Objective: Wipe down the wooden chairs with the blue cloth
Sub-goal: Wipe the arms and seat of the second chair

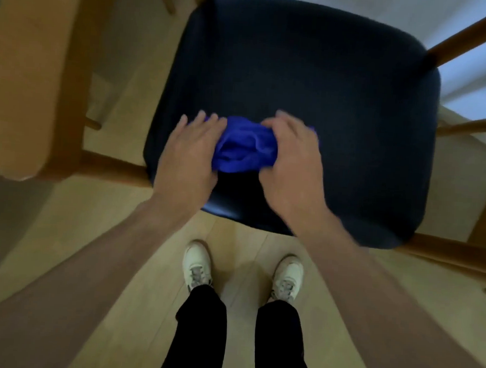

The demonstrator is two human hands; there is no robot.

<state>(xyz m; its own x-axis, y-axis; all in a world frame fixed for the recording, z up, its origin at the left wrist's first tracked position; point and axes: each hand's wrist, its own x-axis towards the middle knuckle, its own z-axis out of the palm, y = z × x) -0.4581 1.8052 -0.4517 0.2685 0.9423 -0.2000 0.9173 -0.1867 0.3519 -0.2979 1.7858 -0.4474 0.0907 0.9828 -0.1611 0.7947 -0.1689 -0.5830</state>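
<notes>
Blue cloth (245,148) bunched on the dark seat (325,89) of the wooden chair (466,35), near its front edge. Left hand (187,152) presses one end, fingers fairly straight. Right hand (291,161) grips the other end, fingers curled. Cloth's long axis runs hand to hand; both equally near. Most of the seat lies beyond the fingers.

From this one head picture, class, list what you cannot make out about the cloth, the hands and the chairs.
- Cloth: bunched up, both ends covered by the hands; its full shape is hidden.
- Left hand and right hand: motion blur smears the fingers, so each grip is unclear.
- Seat: the part under the cloth and hands is hidden.
- Second chair: cut off by the left edge.
- Chair rails: run off the right edge.
</notes>
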